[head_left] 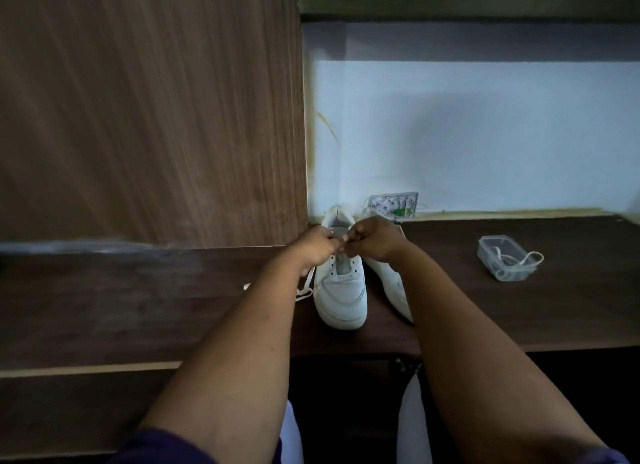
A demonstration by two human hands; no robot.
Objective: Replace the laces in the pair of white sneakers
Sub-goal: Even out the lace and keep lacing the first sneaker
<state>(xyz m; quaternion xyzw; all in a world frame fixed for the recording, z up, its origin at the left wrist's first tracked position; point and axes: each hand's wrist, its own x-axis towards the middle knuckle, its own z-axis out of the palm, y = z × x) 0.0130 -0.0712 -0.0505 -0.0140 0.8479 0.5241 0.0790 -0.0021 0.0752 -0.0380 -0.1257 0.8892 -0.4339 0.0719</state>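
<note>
**Both hands up at the shoe's eyelets**

Left hand [317,244] and right hand [372,238] have fingers curled, pinching something too small to make out over the near white leather sneaker [341,290]. Second white sneaker [393,283] sits just right. Loose white lace [304,289] lies left. Clear plastic tub [504,257] sits well apart on the dark wooden tabletop [519,308], toes near the front edge.

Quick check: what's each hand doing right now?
Left hand: fingers pinched over the left sneaker, apparently on a lace end; too small to confirm.
Right hand: same, pinched beside the left hand.
</note>
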